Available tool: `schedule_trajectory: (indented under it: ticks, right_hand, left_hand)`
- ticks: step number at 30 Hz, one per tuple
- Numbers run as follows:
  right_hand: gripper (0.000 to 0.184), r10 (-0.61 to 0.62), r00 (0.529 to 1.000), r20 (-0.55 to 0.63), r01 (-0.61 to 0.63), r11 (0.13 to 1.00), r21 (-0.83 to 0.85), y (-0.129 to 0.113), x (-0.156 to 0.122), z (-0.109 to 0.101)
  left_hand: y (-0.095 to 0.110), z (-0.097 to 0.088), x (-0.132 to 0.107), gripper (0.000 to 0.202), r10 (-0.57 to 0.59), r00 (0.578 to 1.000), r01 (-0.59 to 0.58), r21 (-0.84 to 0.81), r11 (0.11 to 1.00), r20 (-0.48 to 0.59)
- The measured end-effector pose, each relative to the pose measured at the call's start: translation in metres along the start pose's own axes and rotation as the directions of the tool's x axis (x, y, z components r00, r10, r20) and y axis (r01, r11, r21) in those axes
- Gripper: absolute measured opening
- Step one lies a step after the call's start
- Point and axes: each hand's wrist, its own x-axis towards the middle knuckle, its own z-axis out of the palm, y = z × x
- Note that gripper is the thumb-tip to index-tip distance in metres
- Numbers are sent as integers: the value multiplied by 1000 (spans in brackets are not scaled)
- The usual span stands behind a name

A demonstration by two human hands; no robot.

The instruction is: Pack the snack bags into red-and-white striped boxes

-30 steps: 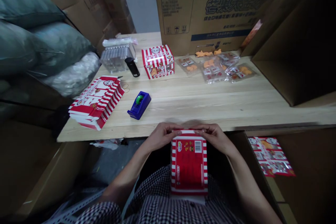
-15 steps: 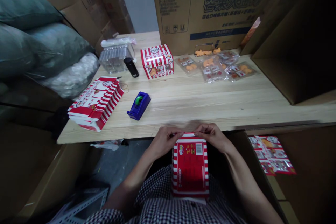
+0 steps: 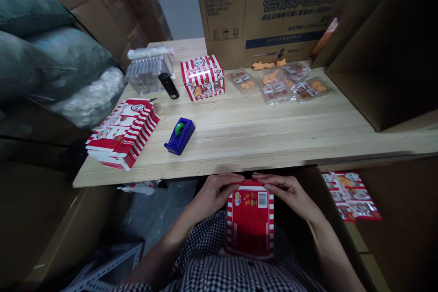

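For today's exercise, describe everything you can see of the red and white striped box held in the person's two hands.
The box looks like printed cardboard: a red panel framed by red and white stripes, with small food pictures and a barcode near its top. It stands upright against the person's checked shirt, below the edge of the wooden table. The left hand and right hand both grip its top end, fingers pressing along the top edge. Its lower end rests on the lap.

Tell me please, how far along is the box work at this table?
Done: one assembled striped box stands on the table. In hand: the left hand and right hand press the top end of a red box held against the lap. Left: a stack of flat boxes and clear toy packets wait.
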Motion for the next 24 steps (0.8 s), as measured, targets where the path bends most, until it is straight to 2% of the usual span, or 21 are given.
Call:
schedule_trajectory:
  ticks: [3, 7, 9, 11, 12, 13, 15, 16, 17, 18, 20, 24]
  right_hand:
    - [18, -21, 1000, 15, 21, 999, -39, -9, 7, 0]
    - [25, 17, 997, -78, -15, 999, 33, -13, 25, 11]
    - [25, 20, 993, -118, -15, 999, 41, -12, 32, 16]
    - [23, -4, 988, -154, 8, 1000, 26, -12, 34, 16]
    - [23, -7, 983, -182, 12, 1000, 29, -12, 34, 14]
    - [22, 0, 976, -220, 9, 999, 42, -13, 32, 10]
    - [23, 32, 947, -319, -4, 996, 89, -18, 27, 1]
    - [25, 47, 927, -373, -5, 994, 113, -20, 24, -3]
    - [26, 53, 903, -427, 2, 992, 129, -23, 20, -6]
    - [27, 51, 878, -475, 15, 991, 134, -26, 17, -8]
    - [28, 30, 845, -534, 42, 992, 121, -31, 12, -8]
    - [30, -47, 842, -538, 87, 995, 50, -33, 6, 0]
  left_hand:
    - [1, 4, 5, 27, -22, 996, 15, -86, 996, -87]
    - [7, 5, 12, 28, -15, 980, -12, -130, 991, -201]
    - [5, -3, 14, 29, -17, 979, -12, -142, 990, -203]
    - [-4, -25, 15, 33, -37, 956, 1, -125, 992, -292]
    - [-11, -41, 15, 36, -47, 917, 13, -88, 996, -397]
    - [-19, -60, 15, 40, -55, 847, 40, -40, 998, -528]
    - [-38, -102, 11, 37, -48, 646, 166, 79, 983, -762]
    - [-47, -123, 9, 30, -98, 578, 271, 77, 959, -810]
    - [-55, -140, 7, 23, -174, 555, 348, 38, 937, -813]
    - [-62, -155, 5, 19, -224, 553, 385, 9, 923, -802]
    - [-73, -173, 3, 21, -325, 581, 426, -61, 902, -746]
    - [-82, -180, 5, 30, -450, 632, 438, -189, 879, -631]
